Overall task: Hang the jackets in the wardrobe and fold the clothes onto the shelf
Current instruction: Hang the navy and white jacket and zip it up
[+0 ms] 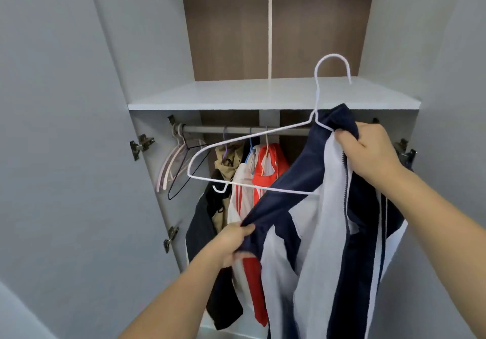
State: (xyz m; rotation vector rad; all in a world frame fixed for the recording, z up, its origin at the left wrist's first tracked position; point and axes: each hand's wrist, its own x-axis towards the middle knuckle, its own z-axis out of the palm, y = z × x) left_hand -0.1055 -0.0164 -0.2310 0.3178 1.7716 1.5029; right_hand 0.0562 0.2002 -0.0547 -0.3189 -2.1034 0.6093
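The open wardrobe (263,94) holds 3 hung garments on its rail (210,129). Before it, a navy-and-white jacket (315,233) hangs half on a white hanger (252,160). The right hand (368,152) clenches its collar; the left hand (236,244) pinches a shoulder.

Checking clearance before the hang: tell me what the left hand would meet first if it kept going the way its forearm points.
Probably the hanging white and red striped jacket just beyond the left hand, which grips the navy and white jacket; depth is unclear.

Shelf (236,94) above rail (236,130) (jackets (265,165) beneath)
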